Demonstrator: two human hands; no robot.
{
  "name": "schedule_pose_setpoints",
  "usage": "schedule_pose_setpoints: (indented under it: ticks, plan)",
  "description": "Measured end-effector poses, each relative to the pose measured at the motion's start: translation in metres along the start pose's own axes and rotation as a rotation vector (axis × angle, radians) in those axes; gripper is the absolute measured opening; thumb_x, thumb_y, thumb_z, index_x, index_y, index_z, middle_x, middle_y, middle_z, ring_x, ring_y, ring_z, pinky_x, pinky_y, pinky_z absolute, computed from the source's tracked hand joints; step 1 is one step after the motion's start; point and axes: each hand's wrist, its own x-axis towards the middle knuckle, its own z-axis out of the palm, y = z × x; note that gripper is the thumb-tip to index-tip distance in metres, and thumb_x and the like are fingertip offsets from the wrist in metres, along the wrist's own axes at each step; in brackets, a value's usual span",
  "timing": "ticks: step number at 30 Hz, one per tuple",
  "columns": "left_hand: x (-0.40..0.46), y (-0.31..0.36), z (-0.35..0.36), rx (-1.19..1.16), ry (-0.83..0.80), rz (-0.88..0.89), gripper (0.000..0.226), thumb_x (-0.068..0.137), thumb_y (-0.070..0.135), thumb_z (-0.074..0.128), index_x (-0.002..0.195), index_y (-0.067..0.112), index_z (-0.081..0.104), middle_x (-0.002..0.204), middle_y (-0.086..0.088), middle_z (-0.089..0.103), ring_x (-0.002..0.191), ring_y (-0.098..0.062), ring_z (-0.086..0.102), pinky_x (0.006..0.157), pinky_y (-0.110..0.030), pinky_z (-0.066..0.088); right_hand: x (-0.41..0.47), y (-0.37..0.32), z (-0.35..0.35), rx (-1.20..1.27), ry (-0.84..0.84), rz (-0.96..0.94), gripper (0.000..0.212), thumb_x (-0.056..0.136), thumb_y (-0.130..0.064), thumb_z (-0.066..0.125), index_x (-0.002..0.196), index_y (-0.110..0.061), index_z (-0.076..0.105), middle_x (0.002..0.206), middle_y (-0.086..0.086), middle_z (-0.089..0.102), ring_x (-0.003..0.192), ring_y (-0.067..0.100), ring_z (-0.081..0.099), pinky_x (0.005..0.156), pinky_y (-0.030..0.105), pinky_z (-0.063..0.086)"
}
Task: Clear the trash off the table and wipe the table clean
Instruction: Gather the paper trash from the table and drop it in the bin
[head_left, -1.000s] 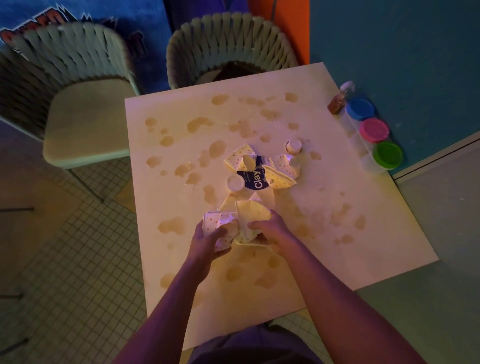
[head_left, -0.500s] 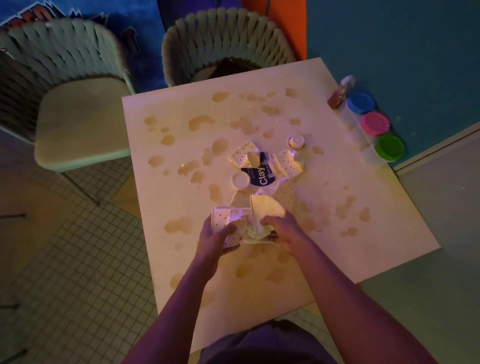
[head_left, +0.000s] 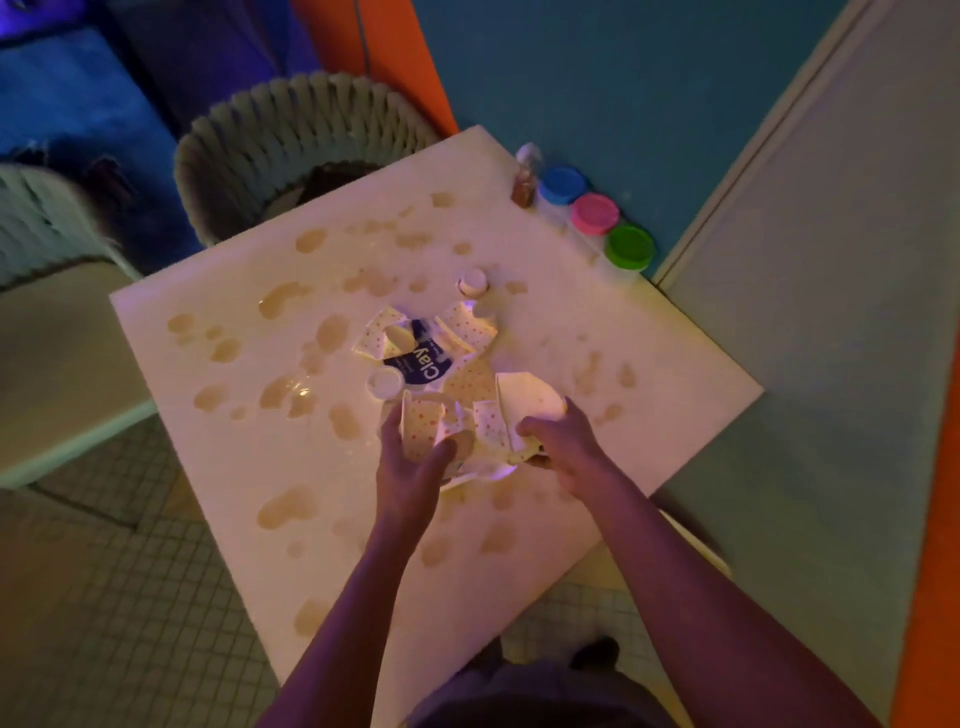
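Note:
A white square table (head_left: 649, 358) is covered in brown spill patches. In its middle lies a pile of trash: crushed dotted paper cups (head_left: 465, 325), a blue "Clay" wrapper (head_left: 426, 364), a small white lid (head_left: 386, 383) and a small white cap (head_left: 472, 282). My left hand (head_left: 410, 462) grips a crushed dotted paper cup (head_left: 422, 423) near the table's front. My right hand (head_left: 563, 447) holds a crumpled paper plate or cup piece (head_left: 524, 400) right beside it. Both hands are close together over the table.
Three tubs with blue (head_left: 562, 184), pink (head_left: 595, 212) and green (head_left: 629, 247) lids and a small brown bottle (head_left: 524, 182) line the table's far right edge by the teal wall. A woven chair (head_left: 301, 140) stands behind the table, another chair (head_left: 57, 332) at the left. Tiled floor below.
The view has swung so the table looks turned. Both hands have lifted slightly with the crushed cups and moved a little apart, still holding them.

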Motion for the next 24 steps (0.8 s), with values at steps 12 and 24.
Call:
schedule_pose_setpoints:
  ticks: [12,24]
  plan:
    - [-0.062,0.014,0.158,0.306,-0.35,0.079,0.084,0.062,0.047,0.073,0.139,0.039,0.042,0.114,0.005,0.069,0.101,-0.017,0.068,0.088,-0.052,0.057,-0.034,0.05,-0.19,0.236,0.306,-0.054,0.052,0.072,0.003,0.072,0.118,-0.012,0.055,0.108,0.021,0.064,0.077,0.027,0.061,0.059,0.035,0.049]
    - [-0.158,-0.041,0.289,0.57,-0.627,0.075,0.073,0.074,0.03,0.078,0.139,0.038,0.046,0.114,0.006,0.067,0.1,-0.019,0.068,0.078,-0.052,0.06,-0.082,0.161,-0.361,0.309,0.528,0.07,0.057,0.065,-0.003,0.077,0.115,-0.016,0.054,0.111,0.016,0.064,0.095,0.036,0.065,0.072,0.05,0.057]
